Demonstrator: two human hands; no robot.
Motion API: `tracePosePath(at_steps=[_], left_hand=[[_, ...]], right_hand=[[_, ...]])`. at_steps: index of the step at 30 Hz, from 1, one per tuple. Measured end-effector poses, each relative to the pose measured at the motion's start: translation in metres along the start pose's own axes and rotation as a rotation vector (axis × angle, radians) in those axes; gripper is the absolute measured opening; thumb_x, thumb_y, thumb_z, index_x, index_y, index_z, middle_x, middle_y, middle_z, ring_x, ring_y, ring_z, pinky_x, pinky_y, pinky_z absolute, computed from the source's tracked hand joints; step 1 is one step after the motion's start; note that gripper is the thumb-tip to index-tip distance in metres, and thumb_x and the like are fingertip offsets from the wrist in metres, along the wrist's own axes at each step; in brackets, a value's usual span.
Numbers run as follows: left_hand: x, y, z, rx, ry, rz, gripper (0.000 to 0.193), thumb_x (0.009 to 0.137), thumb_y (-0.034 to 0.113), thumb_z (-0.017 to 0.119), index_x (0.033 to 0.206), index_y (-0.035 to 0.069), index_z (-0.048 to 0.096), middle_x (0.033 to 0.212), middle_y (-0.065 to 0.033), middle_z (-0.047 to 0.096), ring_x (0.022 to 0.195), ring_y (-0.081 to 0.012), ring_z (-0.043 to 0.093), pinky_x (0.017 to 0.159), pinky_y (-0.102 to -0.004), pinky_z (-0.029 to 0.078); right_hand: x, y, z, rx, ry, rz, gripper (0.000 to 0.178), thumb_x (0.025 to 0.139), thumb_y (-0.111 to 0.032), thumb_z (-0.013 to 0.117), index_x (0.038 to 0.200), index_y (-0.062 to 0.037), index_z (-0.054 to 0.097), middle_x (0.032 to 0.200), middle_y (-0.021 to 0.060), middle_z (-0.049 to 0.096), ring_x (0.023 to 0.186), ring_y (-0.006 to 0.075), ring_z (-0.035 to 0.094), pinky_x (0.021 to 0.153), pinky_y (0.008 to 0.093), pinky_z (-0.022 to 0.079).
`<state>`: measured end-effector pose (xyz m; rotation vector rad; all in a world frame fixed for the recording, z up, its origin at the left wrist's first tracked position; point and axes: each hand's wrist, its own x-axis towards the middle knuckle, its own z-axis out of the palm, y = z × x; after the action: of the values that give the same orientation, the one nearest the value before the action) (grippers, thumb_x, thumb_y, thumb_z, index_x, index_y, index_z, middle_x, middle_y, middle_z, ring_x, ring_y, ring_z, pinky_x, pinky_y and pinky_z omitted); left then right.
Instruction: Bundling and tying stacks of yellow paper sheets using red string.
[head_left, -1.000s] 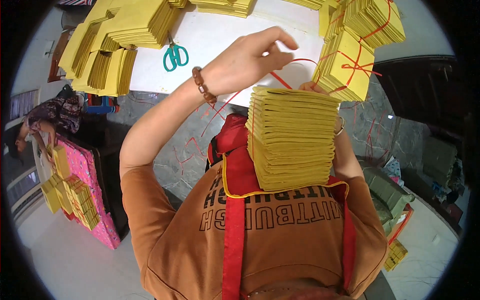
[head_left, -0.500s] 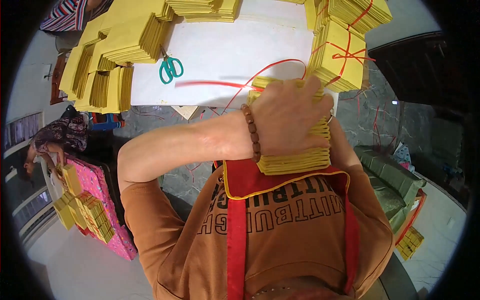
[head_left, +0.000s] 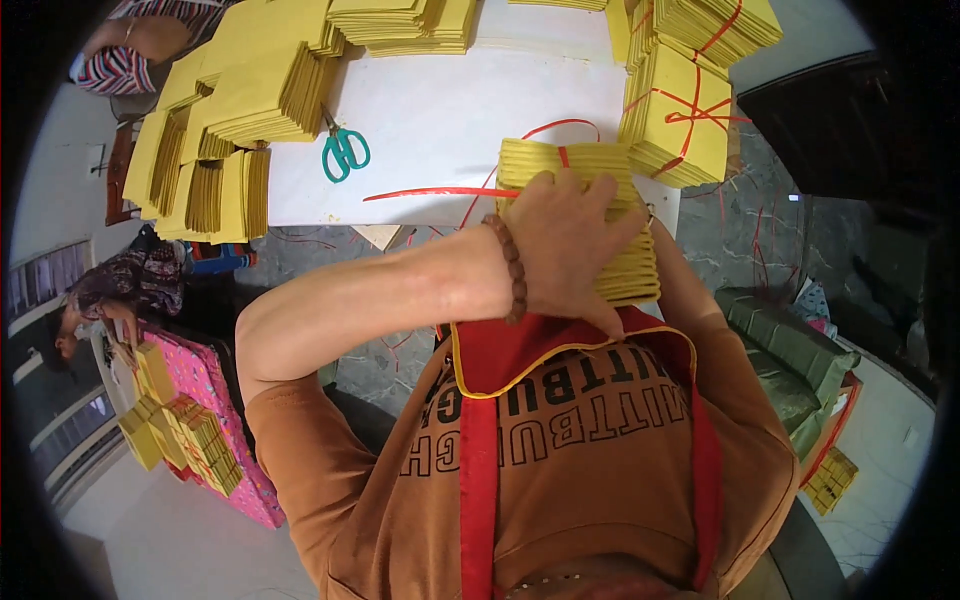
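Note:
A thick stack of yellow folded papers [head_left: 632,282] stands on edge close to my chest, at the near edge of the white table [head_left: 480,100]. Across it lies my left hand [head_left: 570,240], fingers spread over the folded edges and thumb down by the red apron [head_left: 525,350]. A red plastic ribbon [head_left: 430,192] crosses the stack; one end sticks out to the left and a loop curves behind. My right forearm [head_left: 685,275] reaches up along the stack's right side. The right hand is almost wholly hidden behind the stack, so its fingers cannot be made out.
Green-handled scissors [head_left: 345,155] lie on the table. Yellow paper stacks [head_left: 255,90] crowd its left and far side; ribbon-tied bundles [head_left: 680,115] stand at the right. Another person [head_left: 125,280] is beside a pink-covered table [head_left: 215,400] with more yellow bundles. A green sofa [head_left: 780,350] is at right.
My left hand has slid nearer to me and its thumb has come down onto the apron. More of the stack's far end and the ribbon across it now shows.

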<state>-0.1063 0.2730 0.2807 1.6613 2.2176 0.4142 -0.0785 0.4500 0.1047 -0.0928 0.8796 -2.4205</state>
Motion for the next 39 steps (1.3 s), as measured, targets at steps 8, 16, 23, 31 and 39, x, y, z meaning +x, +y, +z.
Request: tracePosePath(at_steps=[8, 16, 23, 31, 39], left_hand=[[0.015, -0.064, 0.01, -0.189, -0.055, -0.067, 0.048, 0.063, 0.031, 0.066, 0.099, 0.005, 0.048, 0.093, -0.0129, 0.047, 0.078, -0.0261, 0.053, 0.068, -0.0337, 0.043], [0.0, -0.091, -0.004, -0.369, -0.116, -0.15, 0.055, 0.062, 0.044, 0.063, 0.097, 0.004, 0.048, 0.093, -0.0142, 0.047, 0.08, -0.0269, 0.052, 0.07, -0.0346, 0.042], [0.012, -0.087, -0.005, -0.124, -0.125, -0.04, 0.062, 0.062, 0.039, 0.069, 0.105, 0.003, 0.042, 0.094, -0.0141, 0.045, 0.078, -0.0264, 0.051, 0.07, -0.0348, 0.042], [-0.002, -0.206, -0.004, -1.012, -0.055, -0.341, 0.056, 0.063, 0.025, 0.069, 0.107, -0.002, 0.047, 0.096, -0.0087, 0.055, 0.087, -0.0156, 0.054, 0.077, -0.0252, 0.043], [-0.056, -0.25, 0.073, -1.646, 0.371, -0.642, 0.042, 0.076, 0.027, 0.058, 0.106, 0.0, 0.049, 0.104, -0.0092, 0.055, 0.089, -0.016, 0.056, 0.078, -0.0274, 0.045]], right_hand=[[0.015, -0.002, -0.021, 0.056, -0.06, 0.052, 0.043, 0.09, -0.032, 0.034, 0.122, -0.0031, 0.04, 0.115, 0.0116, 0.051, 0.104, 0.0195, 0.051, 0.085, 0.0336, 0.044], [0.024, 0.001, -0.051, 0.148, 0.153, 0.236, 0.045, 0.091, -0.034, 0.033, 0.122, -0.0021, 0.039, 0.118, 0.0108, 0.049, 0.106, 0.0185, 0.05, 0.09, 0.0326, 0.04], [0.016, 0.018, -0.054, 0.25, 0.142, 0.142, 0.041, 0.091, -0.03, 0.035, 0.121, -0.0033, 0.04, 0.117, 0.009, 0.05, 0.103, 0.0175, 0.052, 0.089, 0.0313, 0.041], [0.037, 0.028, -0.056, 0.448, 0.235, -0.039, 0.025, 0.089, -0.025, 0.043, 0.105, -0.0068, 0.051, 0.109, 0.0076, 0.055, 0.097, 0.0182, 0.055, 0.082, 0.0312, 0.045], [0.081, 0.043, -0.048, 0.771, 0.713, -0.455, 0.018, 0.089, -0.017, 0.042, 0.096, -0.003, 0.05, 0.105, 0.0123, 0.055, 0.097, 0.0232, 0.054, 0.086, 0.035, 0.044]])
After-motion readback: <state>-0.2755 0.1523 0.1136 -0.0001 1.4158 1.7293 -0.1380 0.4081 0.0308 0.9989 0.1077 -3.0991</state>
